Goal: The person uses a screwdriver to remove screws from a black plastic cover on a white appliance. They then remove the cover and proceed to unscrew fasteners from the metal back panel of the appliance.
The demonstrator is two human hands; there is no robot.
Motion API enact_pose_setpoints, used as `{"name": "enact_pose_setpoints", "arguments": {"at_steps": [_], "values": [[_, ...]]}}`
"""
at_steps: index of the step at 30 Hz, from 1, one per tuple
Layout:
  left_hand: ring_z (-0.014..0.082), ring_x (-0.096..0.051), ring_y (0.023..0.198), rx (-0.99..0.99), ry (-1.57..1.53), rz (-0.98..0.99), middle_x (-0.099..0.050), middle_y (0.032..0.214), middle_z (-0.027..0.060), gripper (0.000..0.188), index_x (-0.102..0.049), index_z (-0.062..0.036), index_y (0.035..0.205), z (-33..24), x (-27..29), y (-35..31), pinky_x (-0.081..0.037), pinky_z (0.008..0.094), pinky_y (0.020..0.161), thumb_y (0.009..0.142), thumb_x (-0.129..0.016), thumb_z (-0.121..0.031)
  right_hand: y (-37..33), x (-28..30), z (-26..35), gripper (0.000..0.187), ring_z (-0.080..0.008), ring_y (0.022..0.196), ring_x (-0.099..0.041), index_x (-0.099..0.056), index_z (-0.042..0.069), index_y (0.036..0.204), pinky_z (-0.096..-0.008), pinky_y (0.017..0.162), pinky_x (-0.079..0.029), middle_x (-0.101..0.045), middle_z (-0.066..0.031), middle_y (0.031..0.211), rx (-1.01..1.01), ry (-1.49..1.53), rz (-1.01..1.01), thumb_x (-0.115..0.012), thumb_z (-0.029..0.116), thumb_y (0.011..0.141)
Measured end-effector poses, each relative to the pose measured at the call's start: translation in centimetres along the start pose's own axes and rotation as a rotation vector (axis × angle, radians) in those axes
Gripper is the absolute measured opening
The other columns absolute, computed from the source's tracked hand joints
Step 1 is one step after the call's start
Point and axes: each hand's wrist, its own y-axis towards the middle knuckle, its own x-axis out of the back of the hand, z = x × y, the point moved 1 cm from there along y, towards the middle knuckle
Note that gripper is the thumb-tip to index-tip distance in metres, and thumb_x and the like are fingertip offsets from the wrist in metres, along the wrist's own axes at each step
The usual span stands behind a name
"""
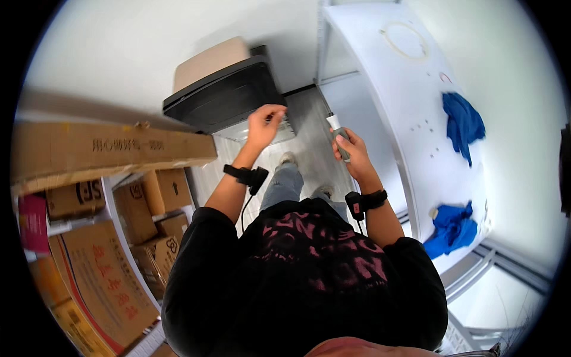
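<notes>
A screwdriver [333, 124] with a grey and white handle is gripped in my right hand [355, 151]. Its thin dark shaft points away from me, close to the edge of a white shelf board [386, 101]. My left hand [264, 126] is raised in front of a black bin-like container [229, 95], its fingers curled together. Whatever those fingers may hold is too small or hidden to make out. Several tiny pieces [426, 127] lie scattered on the shelf board, right of the screwdriver.
Two blue cloths [463, 124] lie on the shelf board, beyond a pale ring [405, 40]. A long cardboard box [119, 149] juts in at left above shelves of cartons [104, 279]. Dark straps [245, 175] circle both wrists, with cables hanging down.
</notes>
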Motion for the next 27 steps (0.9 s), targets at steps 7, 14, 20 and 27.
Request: {"name": "enact_pose_setpoints", "arguments": {"at_steps": [7,14,20,27], "values": [[0.0207,-0.059,0.08,-0.106,0.345,-0.491,-0.062,0.091,0.009,0.011,-0.066,-0.004,0.089,0.8,17.5,-1.2,-0.048,0.0286,0.065,0.078,-0.064,-0.002,6.2,-9.2,-0.6,0.027,-0.0151,0.06,-0.05,-0.047,0.002,0.104,-0.0278,0.056,-0.04,-0.052,-0.006,0.071,0.026,-0.012,0.069,-0.057,0.005,0.079],[0.0276,-0.05,0.09,-0.175,0.694,-0.484,-0.056,0.092,0.0085,0.02,-0.066,-0.0089,0.093,2.6,25.4,0.8,-0.042,0.0373,0.08,0.074,-0.071,-0.012,12.8,-17.4,-1.0,0.023,-0.0143,0.066,-0.053,-0.051,0.005,0.087,-0.0271,0.058,-0.043,-0.054,-0.0049,0.076,0.134,-0.218,0.082,-0.054,-0.005,0.066],[0.0273,-0.049,0.083,-0.221,0.599,-0.36,-0.051,0.083,0.0091,0.017,-0.066,-0.0067,0.089,4.1,27.1,1.7,-0.042,0.0353,0.075,0.073,-0.071,-0.007,15.2,-23.1,-0.5,0.04,-0.0066,0.067,-0.049,-0.062,0.011,0.112,-0.0226,0.062,-0.041,-0.052,0.0044,0.076,0.294,-0.669,-0.04,-0.066,0.003,0.074],[0.0278,-0.051,0.085,-0.188,0.497,-0.357,-0.053,0.086,0.01,0.016,-0.066,-0.005,0.084,5.0,27.3,1.6,-0.042,0.036,0.075,0.07,-0.071,-0.002,16.9,-25.9,0.7,0.039,-0.031,0.082,-0.062,-0.059,0.008,0.112,-0.0351,0.074,-0.047,-0.065,-0.015,0.09,0.458,-1.086,0.028,-0.069,0.013,0.075]]}}
